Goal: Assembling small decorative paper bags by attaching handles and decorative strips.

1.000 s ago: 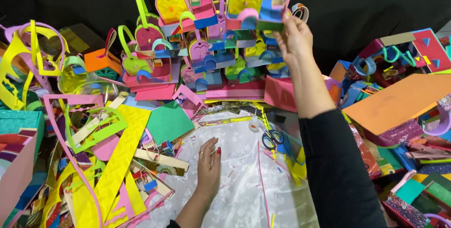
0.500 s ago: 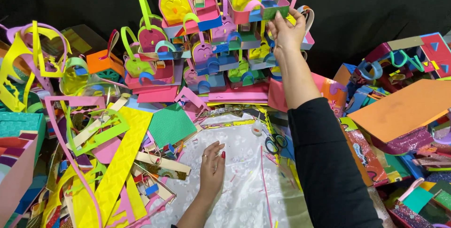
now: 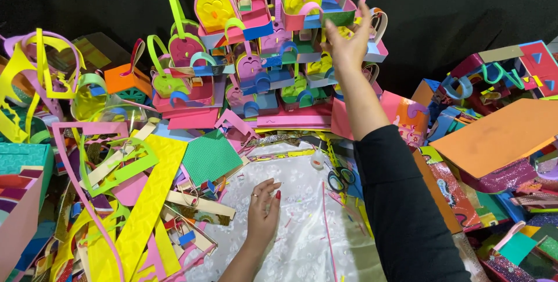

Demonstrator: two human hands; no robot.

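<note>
I see R hand (image 3: 347, 46) up at the basket stack, fingers curled on a green-and-blue foam basket (image 3: 337, 14); L hand (image 3: 263, 212) flat, fingers spread, on white cloth (image 3: 302, 241), holding nothing.

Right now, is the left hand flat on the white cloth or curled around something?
Flat: the left hand lies palm-down, fingers spread, on the white cloth, holding nothing.

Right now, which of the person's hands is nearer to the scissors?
Left. The left hand rests flat on the white cloth, beside the scissors. The right hand is raised among the stacked foam baskets.
</note>
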